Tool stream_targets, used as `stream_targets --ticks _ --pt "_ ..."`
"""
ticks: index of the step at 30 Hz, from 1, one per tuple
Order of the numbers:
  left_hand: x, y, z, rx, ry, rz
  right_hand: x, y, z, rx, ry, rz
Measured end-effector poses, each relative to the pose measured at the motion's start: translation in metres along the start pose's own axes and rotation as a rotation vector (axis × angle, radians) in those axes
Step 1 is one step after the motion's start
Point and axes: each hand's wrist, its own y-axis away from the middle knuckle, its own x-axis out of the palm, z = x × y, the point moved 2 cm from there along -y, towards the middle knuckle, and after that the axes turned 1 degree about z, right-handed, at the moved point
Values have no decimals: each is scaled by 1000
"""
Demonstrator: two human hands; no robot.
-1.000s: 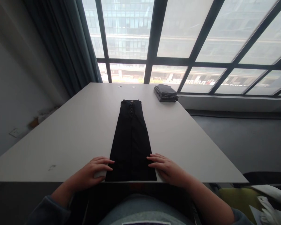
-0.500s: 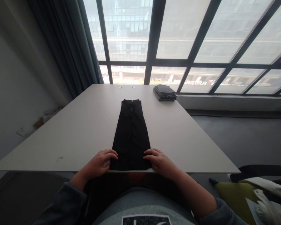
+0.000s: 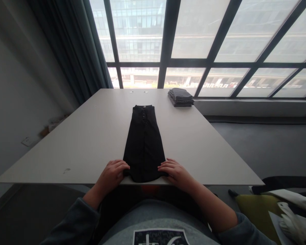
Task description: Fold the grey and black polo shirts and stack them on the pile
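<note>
A black shirt point(image 3: 144, 143) lies lengthwise on the white table, its sides folded into a long shape that widens toward me. Its neckline and short row of buttons are at the far end. My left hand point(image 3: 114, 173) grips the near left corner, fingers on top and thumb mostly hidden. At the near right corner, my right hand point(image 3: 175, 173) has its fingers curled over the cloth. Between both hands the hem bulges in a curve near the table's front edge.
A stack of folded grey clothes point(image 3: 180, 97) sits at the table's point(image 3: 79, 143) far right corner. Tall windows stand behind, with a dark curtain point(image 3: 73, 44) on the left. At the lower right is a green chair point(image 3: 255, 207) with things on it.
Both hands have taken hold of the shirt's near corners. The hem, straight and flat before, now bunches at the corners and curves in the middle. The view has tilted slightly.
</note>
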Motion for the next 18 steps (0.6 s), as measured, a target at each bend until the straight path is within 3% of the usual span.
stream_targets --ticks 4,10,13,18 --pt "0 5 -11 75 93 42 -10 6 8 8 -76 -15" --pt "-11 6 -29 -4 226 183 -30 13 20 121 -125 -25" --pt "-26 -15 -27 -53 261 189 -42 -1 15 159 -140 -40" --pt "-56 -73 -6 -136 237 93 -66 -46 -11 210 -23 -138"
